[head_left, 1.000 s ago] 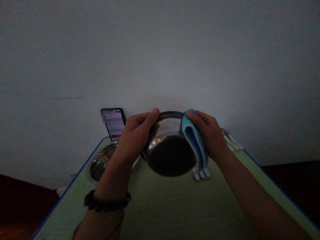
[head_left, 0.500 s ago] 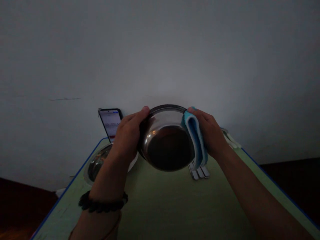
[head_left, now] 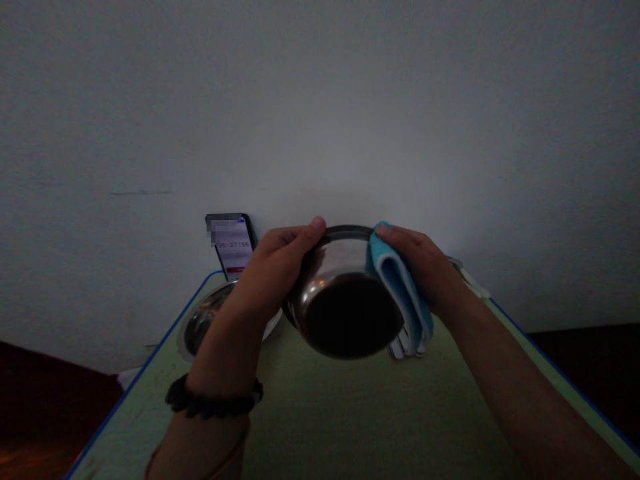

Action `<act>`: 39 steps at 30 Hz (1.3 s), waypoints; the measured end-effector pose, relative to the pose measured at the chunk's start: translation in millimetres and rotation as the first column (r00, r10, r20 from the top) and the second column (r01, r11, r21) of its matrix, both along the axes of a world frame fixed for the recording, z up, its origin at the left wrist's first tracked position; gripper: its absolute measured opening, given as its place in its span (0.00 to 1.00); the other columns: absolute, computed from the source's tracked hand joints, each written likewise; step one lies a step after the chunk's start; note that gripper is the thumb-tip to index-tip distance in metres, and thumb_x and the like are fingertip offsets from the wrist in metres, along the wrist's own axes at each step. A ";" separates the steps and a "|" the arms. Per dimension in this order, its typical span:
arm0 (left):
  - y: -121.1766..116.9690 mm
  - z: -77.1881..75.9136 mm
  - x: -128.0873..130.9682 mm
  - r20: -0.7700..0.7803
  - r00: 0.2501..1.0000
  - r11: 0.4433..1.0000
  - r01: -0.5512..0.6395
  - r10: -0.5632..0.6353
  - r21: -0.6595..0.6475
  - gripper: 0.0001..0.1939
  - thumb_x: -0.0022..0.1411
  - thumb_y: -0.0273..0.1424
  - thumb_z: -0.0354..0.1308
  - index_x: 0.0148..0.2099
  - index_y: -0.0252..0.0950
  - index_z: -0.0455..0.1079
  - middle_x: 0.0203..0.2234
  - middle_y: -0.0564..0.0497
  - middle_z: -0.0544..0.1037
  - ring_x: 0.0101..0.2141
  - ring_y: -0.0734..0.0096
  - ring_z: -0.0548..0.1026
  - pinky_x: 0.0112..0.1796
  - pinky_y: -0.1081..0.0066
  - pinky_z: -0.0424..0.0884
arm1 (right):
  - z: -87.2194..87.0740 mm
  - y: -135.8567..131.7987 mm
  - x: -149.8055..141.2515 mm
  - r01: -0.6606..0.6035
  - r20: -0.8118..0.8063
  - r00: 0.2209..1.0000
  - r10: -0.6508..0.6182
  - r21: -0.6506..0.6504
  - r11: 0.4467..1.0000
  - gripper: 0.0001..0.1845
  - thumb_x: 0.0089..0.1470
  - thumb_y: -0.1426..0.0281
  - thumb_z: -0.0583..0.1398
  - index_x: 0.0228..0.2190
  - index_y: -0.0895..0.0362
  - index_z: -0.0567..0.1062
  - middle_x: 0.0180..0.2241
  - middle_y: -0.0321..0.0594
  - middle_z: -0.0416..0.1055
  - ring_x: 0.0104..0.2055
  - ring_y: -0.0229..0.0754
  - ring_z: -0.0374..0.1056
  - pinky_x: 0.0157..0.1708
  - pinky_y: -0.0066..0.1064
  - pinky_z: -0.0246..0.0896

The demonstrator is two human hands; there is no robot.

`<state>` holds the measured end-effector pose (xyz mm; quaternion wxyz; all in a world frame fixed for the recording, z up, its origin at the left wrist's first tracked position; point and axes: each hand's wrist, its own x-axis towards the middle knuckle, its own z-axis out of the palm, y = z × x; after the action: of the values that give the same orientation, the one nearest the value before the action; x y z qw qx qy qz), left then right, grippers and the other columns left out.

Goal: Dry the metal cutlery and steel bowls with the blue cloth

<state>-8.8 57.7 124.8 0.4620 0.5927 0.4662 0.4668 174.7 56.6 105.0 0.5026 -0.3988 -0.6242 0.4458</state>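
Tilted on its side above the table, a shiny steel bowl [head_left: 345,260] shows its rounded outside and dark base toward me. My left hand [head_left: 280,263] grips its left rim, thumb on top and the other fingers hidden behind. On the right side, my right hand [head_left: 417,260] is closed on a folded blue cloth [head_left: 400,287] with a white edge, which it presses against the bowl's wall and rim. Another steel bowl [head_left: 200,323] lies on the table, partly behind my left forearm.
A phone [head_left: 234,247] showing a timer leans against the wall [head_left: 350,120] at the back left. Several metal handles [head_left: 407,348] lie under the cloth. Pale utensils [head_left: 473,280] are at the back right of the green table [head_left: 325,420], which has blue edges.
Both hands, the steel bowl and the cloth have shifted slightly right and down in view. The cloth stays pressed on the bowl's right side.
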 end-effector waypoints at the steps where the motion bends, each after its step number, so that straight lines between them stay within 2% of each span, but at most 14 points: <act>1: 1.5 -0.8 -1.1 0.023 0.999 0.999 -0.042 0.042 0.011 0.19 0.53 0.45 0.54 0.22 0.35 0.68 0.13 0.55 0.67 0.13 0.79 0.63 0.14 0.78 0.56 | -2.2 2.0 0.8 0.010 -0.055 0.998 -0.012 -0.041 0.999 0.18 0.49 0.54 0.55 0.23 0.56 0.66 0.20 0.30 0.58 0.22 0.32 0.54 0.24 0.25 0.52; 4: 4.2 -2.2 -3.5 0.043 0.994 0.995 -0.098 0.097 0.024 0.19 0.53 0.45 0.54 0.21 0.35 0.66 0.12 0.56 0.66 0.13 0.80 0.61 0.14 0.79 0.54 | -7.5 6.5 2.8 0.020 -0.123 0.992 -0.033 -0.110 0.994 0.18 0.48 0.52 0.55 0.22 0.55 0.65 0.19 0.30 0.58 0.21 0.33 0.55 0.23 0.26 0.53; 7: 2.6 -1.5 -3.8 -0.025 0.998 0.998 -0.059 0.060 0.023 0.18 0.53 0.44 0.55 0.22 0.35 0.67 0.13 0.56 0.66 0.14 0.80 0.62 0.14 0.79 0.54 | -7.6 5.5 3.4 0.038 -0.070 0.997 -0.041 -0.051 0.998 0.18 0.49 0.54 0.55 0.22 0.55 0.65 0.19 0.30 0.57 0.21 0.32 0.54 0.22 0.25 0.51; 10: -1.1 0.6 -1.2 -0.161 0.981 0.994 0.107 -0.108 -0.010 0.20 0.55 0.45 0.52 0.23 0.34 0.68 0.15 0.54 0.69 0.16 0.78 0.64 0.16 0.78 0.57 | -2.5 0.8 2.3 -0.035 0.122 0.992 0.027 0.060 0.998 0.17 0.51 0.56 0.54 0.22 0.56 0.66 0.20 0.30 0.57 0.22 0.31 0.54 0.22 0.24 0.51; 12: -2.8 1.5 1.1 -0.244 0.943 0.973 0.228 -0.227 -0.026 0.21 0.57 0.45 0.50 0.22 0.34 0.68 0.15 0.53 0.69 0.16 0.78 0.65 0.17 0.78 0.58 | 1.4 -1.8 0.3 -0.098 0.280 0.958 0.055 0.143 0.985 0.17 0.52 0.58 0.54 0.22 0.57 0.67 0.20 0.30 0.58 0.23 0.30 0.55 0.24 0.23 0.51; 14: -3.0 1.5 2.6 -0.286 0.921 0.962 0.272 -0.263 -0.008 0.22 0.58 0.45 0.48 0.22 0.34 0.68 0.15 0.53 0.69 0.16 0.78 0.65 0.17 0.78 0.58 | 3.5 -3.1 -2.2 -0.124 0.367 0.929 0.045 0.197 0.973 0.17 0.53 0.59 0.54 0.21 0.57 0.67 0.20 0.30 0.59 0.24 0.29 0.55 0.24 0.23 0.51; 18: 0.1 -1.6 2.3 -0.268 0.951 0.982 0.178 -0.154 0.067 0.22 0.57 0.45 0.50 0.22 0.34 0.69 0.14 0.53 0.68 0.17 0.77 0.65 0.17 0.78 0.57 | 3.0 -3.2 -5.6 -0.083 0.333 0.943 0.000 0.237 0.968 0.17 0.55 0.58 0.52 0.22 0.57 0.65 0.20 0.29 0.57 0.23 0.29 0.53 0.23 0.22 0.50; 22: 2.9 -3.9 0.9 -0.186 0.982 0.992 0.037 -0.013 0.122 0.22 0.56 0.47 0.51 0.21 0.34 0.67 0.13 0.54 0.66 0.15 0.78 0.63 0.16 0.77 0.55 | 2.8 -2.8 -2.5 0.073 0.282 0.944 -0.169 0.321 0.944 0.20 0.55 0.56 0.51 0.20 0.57 0.63 0.19 0.29 0.55 0.22 0.29 0.51 0.22 0.23 0.48; 25: 2.0 -1.9 -0.9 -0.209 0.977 0.987 0.068 -0.037 0.146 0.22 0.58 0.46 0.48 0.21 0.35 0.66 0.15 0.54 0.66 0.16 0.79 0.62 0.16 0.78 0.55 | 4.1 -2.3 3.7 0.098 0.333 0.914 -0.231 0.371 0.924 0.21 0.55 0.56 0.51 0.19 0.57 0.62 0.18 0.29 0.54 0.22 0.29 0.51 0.21 0.23 0.47; 28: -0.5 3.0 -4.3 -0.339 0.928 0.965 0.213 -0.151 0.153 0.20 0.60 0.43 0.47 0.23 0.35 0.64 0.16 0.55 0.66 0.18 0.79 0.63 0.19 0.78 0.57 | 5.7 -1.5 9.3 0.010 0.445 0.875 -0.192 0.378 0.926 0.21 0.55 0.56 0.50 0.19 0.57 0.63 0.18 0.29 0.55 0.21 0.29 0.52 0.21 0.24 0.47; 31: -2.0 7.0 -8.2 -0.495 0.840 0.929 0.336 -0.222 0.154 0.17 0.60 0.41 0.47 0.25 0.36 0.63 0.17 0.57 0.64 0.19 0.79 0.62 0.20 0.79 0.58 | 7.4 -0.6 10.9 -0.093 0.538 0.832 -0.137 0.378 0.921 0.22 0.56 0.56 0.49 0.19 0.58 0.63 0.18 0.29 0.57 0.22 0.29 0.53 0.22 0.24 0.47; 36: -0.3 5.7 -11.5 -0.623 0.743 0.902 0.410 -0.244 0.137 0.18 0.63 0.41 0.43 0.27 0.35 0.62 0.17 0.57 0.65 0.20 0.78 0.64 0.23 0.78 0.59 | 6.3 -0.1 8.1 -0.207 0.671 0.740 -0.045 0.291 0.934 0.23 0.55 0.54 0.49 0.19 0.58 0.65 0.16 0.29 0.57 0.19 0.29 0.53 0.21 0.24 0.46; 39: 0.5 4.6 -10.7 -0.696 0.669 0.887 0.450 -0.260 0.101 0.19 0.63 0.41 0.42 0.26 0.35 0.63 0.16 0.57 0.65 0.20 0.78 0.64 0.24 0.77 0.59 | 4.1 -0.8 6.5 -0.264 0.745 0.667 -0.019 0.260 0.929 0.22 0.55 0.54 0.49 0.23 0.58 0.69 0.18 0.30 0.61 0.20 0.30 0.56 0.22 0.25 0.47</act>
<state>-19.5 58.2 129.4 0.2641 0.8551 0.4074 0.1821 181.2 55.8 109.1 0.2387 -0.4057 -0.8670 0.1638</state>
